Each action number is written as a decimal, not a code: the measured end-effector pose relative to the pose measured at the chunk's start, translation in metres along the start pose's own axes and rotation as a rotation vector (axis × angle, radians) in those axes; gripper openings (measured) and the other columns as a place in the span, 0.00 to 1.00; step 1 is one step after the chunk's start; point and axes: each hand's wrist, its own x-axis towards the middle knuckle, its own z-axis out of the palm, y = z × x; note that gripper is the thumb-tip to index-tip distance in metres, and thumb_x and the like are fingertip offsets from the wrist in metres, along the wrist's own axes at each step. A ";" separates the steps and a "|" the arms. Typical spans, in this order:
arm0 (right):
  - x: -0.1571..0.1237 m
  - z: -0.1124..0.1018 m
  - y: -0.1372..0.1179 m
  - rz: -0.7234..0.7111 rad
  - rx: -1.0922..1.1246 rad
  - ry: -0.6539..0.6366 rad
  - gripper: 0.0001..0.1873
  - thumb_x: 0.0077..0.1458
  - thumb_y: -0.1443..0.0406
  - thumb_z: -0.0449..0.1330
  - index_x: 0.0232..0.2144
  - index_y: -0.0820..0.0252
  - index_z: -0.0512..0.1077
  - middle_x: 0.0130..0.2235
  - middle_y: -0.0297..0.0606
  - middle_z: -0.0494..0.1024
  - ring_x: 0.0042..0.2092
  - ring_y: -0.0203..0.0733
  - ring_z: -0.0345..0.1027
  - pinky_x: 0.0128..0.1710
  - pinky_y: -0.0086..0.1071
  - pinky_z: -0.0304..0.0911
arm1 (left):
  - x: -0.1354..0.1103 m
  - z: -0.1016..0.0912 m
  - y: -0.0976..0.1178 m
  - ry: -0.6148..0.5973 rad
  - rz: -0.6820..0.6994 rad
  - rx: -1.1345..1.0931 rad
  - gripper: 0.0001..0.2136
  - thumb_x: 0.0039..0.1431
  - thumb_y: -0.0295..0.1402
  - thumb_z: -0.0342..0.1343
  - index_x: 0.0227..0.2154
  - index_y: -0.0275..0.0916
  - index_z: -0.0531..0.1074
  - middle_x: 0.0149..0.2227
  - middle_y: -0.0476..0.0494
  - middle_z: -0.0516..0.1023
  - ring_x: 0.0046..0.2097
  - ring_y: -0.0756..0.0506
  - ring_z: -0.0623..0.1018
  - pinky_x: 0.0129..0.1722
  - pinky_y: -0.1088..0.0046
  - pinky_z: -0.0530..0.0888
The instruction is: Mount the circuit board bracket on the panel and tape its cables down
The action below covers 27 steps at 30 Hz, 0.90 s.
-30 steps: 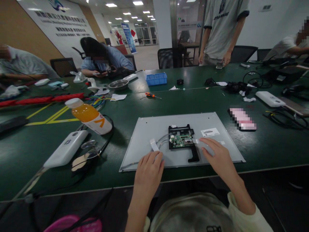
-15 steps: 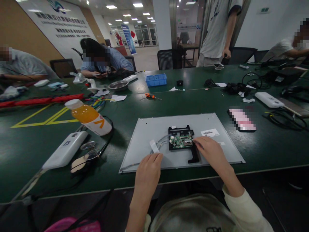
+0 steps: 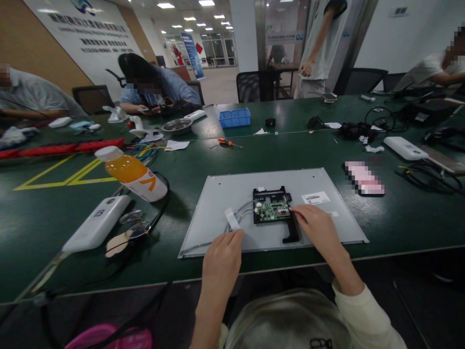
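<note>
Lying or standing on the green table (image 3: 290, 155), left side: 1 bottle (image 3: 132, 174) of orange drink, white cap; 1 white oblong device (image 3: 98, 222); 1 pair of glasses (image 3: 138, 230), just beside the device. Far side: 1 metal bowl (image 3: 177, 126); 1 blue basket (image 3: 234, 118); 1 orange-handled screwdriver (image 3: 225, 142). Right side: 1 pink-screened phone (image 3: 364, 178); 1 black cable coil (image 3: 430, 180). All apart from the panel.

Near edge, centre: 1 pale flat panel (image 3: 218, 194), bearing 1 green circuit board (image 3: 272, 212) in 1 black bracket (image 3: 291, 232); grey wires (image 3: 244, 211) run left to 1 white strip (image 3: 231, 219).

Board: between the 2 hands, slightly beyond them.

Left hand (image 3: 222, 254): fingers bunched over the panel's near edge, by the strip; grip cannot be told.

Right hand (image 3: 317, 227): fingertips at the board's right edge; whether pinching, cannot tell.
</note>
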 end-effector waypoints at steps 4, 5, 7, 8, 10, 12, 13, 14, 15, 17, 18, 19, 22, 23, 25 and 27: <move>0.001 -0.002 0.000 0.004 0.001 0.021 0.15 0.60 0.69 0.50 0.42 0.58 0.75 0.43 0.41 0.80 0.44 0.46 0.73 0.45 0.40 0.66 | 0.010 -0.009 0.000 0.022 0.023 0.001 0.12 0.59 0.23 0.47 0.38 0.39 0.75 0.38 0.43 0.80 0.39 0.42 0.78 0.41 0.64 0.73; 0.001 -0.005 0.003 0.005 -0.012 0.039 0.15 0.60 0.69 0.50 0.42 0.57 0.75 0.43 0.41 0.80 0.44 0.46 0.73 0.46 0.40 0.66 | 0.013 -0.012 -0.003 0.042 0.026 -0.004 0.12 0.59 0.23 0.47 0.38 0.40 0.75 0.37 0.43 0.80 0.39 0.42 0.78 0.42 0.64 0.72; 0.002 -0.015 0.013 0.015 -0.060 0.094 0.15 0.60 0.68 0.50 0.42 0.58 0.75 0.43 0.42 0.79 0.44 0.47 0.72 0.46 0.40 0.66 | 0.019 -0.020 -0.015 0.119 0.001 0.001 0.12 0.59 0.24 0.48 0.39 0.40 0.75 0.39 0.43 0.80 0.41 0.43 0.77 0.45 0.63 0.72; 0.002 -0.023 0.020 0.029 -0.098 0.128 0.15 0.60 0.68 0.50 0.42 0.59 0.75 0.44 0.43 0.79 0.45 0.47 0.72 0.47 0.41 0.66 | 0.021 -0.024 -0.025 0.173 -0.030 0.014 0.12 0.59 0.25 0.48 0.39 0.39 0.75 0.40 0.43 0.80 0.42 0.43 0.77 0.46 0.64 0.71; 0.002 -0.042 0.041 0.080 -0.194 0.205 0.15 0.60 0.67 0.50 0.42 0.60 0.75 0.44 0.44 0.79 0.46 0.48 0.71 0.48 0.42 0.65 | 0.023 -0.030 -0.051 0.296 -0.134 0.055 0.12 0.60 0.25 0.48 0.41 0.38 0.75 0.42 0.43 0.80 0.44 0.43 0.77 0.49 0.64 0.70; 0.000 -0.060 0.065 0.159 -0.299 0.279 0.16 0.60 0.66 0.49 0.42 0.60 0.75 0.45 0.45 0.78 0.47 0.50 0.70 0.48 0.43 0.64 | 0.022 -0.033 -0.080 0.405 -0.265 0.099 0.12 0.61 0.27 0.48 0.42 0.37 0.75 0.44 0.43 0.79 0.46 0.43 0.76 0.51 0.63 0.69; -0.001 -0.067 0.077 0.193 -0.339 0.299 0.16 0.60 0.66 0.49 0.43 0.60 0.75 0.46 0.45 0.78 0.47 0.51 0.70 0.49 0.44 0.64 | 0.022 -0.034 -0.094 0.425 -0.315 0.121 0.12 0.61 0.28 0.48 0.42 0.37 0.75 0.45 0.43 0.79 0.47 0.43 0.76 0.50 0.64 0.69; -0.003 -0.072 0.089 0.223 -0.375 0.306 0.16 0.60 0.66 0.49 0.43 0.61 0.75 0.46 0.46 0.78 0.48 0.51 0.69 0.49 0.44 0.63 | 0.021 -0.033 -0.106 0.438 -0.356 0.147 0.12 0.62 0.28 0.47 0.42 0.36 0.75 0.44 0.42 0.79 0.46 0.43 0.76 0.49 0.64 0.69; -0.005 -0.075 0.100 0.245 -0.408 0.297 0.17 0.59 0.65 0.49 0.43 0.61 0.75 0.46 0.46 0.77 0.48 0.52 0.69 0.49 0.45 0.64 | 0.020 -0.031 -0.115 0.407 -0.385 0.174 0.13 0.62 0.29 0.46 0.42 0.35 0.75 0.44 0.42 0.79 0.46 0.43 0.76 0.47 0.65 0.70; -0.009 -0.075 0.118 0.264 -0.447 0.238 0.18 0.58 0.66 0.49 0.44 0.63 0.75 0.47 0.49 0.77 0.49 0.53 0.69 0.49 0.46 0.64 | 0.018 -0.025 -0.125 0.283 -0.398 0.217 0.13 0.61 0.29 0.46 0.40 0.34 0.75 0.42 0.41 0.79 0.44 0.43 0.77 0.45 0.65 0.70; -0.012 -0.073 0.123 0.265 -0.454 0.207 0.18 0.58 0.66 0.49 0.44 0.64 0.75 0.48 0.50 0.76 0.50 0.53 0.68 0.49 0.46 0.64 | 0.017 -0.022 -0.126 0.211 -0.395 0.226 0.13 0.60 0.29 0.46 0.40 0.34 0.75 0.41 0.40 0.79 0.43 0.42 0.77 0.45 0.65 0.69; -0.015 -0.070 0.127 0.262 -0.451 0.183 0.19 0.58 0.67 0.48 0.45 0.64 0.75 0.48 0.50 0.76 0.51 0.53 0.68 0.50 0.46 0.64 | 0.017 -0.019 -0.124 0.154 -0.391 0.228 0.13 0.59 0.29 0.47 0.39 0.34 0.76 0.41 0.39 0.79 0.42 0.41 0.77 0.44 0.64 0.69; -0.020 -0.063 0.126 0.240 -0.395 0.155 0.20 0.58 0.68 0.47 0.45 0.65 0.75 0.50 0.49 0.75 0.53 0.51 0.67 0.53 0.46 0.63 | 0.018 -0.012 -0.109 0.099 -0.394 0.206 0.12 0.58 0.29 0.47 0.38 0.35 0.75 0.41 0.36 0.79 0.43 0.39 0.76 0.46 0.60 0.67; -0.019 -0.062 0.122 0.231 -0.363 0.150 0.20 0.58 0.68 0.47 0.45 0.65 0.75 0.50 0.49 0.75 0.53 0.50 0.67 0.53 0.46 0.63 | 0.020 -0.010 -0.101 0.110 -0.390 0.194 0.12 0.59 0.29 0.46 0.38 0.35 0.75 0.42 0.35 0.79 0.44 0.39 0.76 0.47 0.59 0.67; -0.015 -0.062 0.107 0.207 -0.279 0.134 0.20 0.58 0.67 0.47 0.46 0.64 0.74 0.50 0.47 0.76 0.52 0.49 0.68 0.54 0.46 0.63 | 0.026 -0.009 -0.083 0.139 -0.346 0.142 0.13 0.60 0.29 0.45 0.40 0.36 0.74 0.45 0.35 0.78 0.49 0.38 0.75 0.50 0.57 0.66; -0.003 -0.063 0.084 0.155 -0.178 0.103 0.19 0.58 0.66 0.48 0.46 0.62 0.74 0.49 0.45 0.76 0.51 0.49 0.69 0.54 0.46 0.63 | 0.036 -0.008 -0.059 0.154 -0.253 0.035 0.13 0.61 0.30 0.45 0.42 0.36 0.73 0.47 0.36 0.77 0.51 0.39 0.74 0.53 0.58 0.65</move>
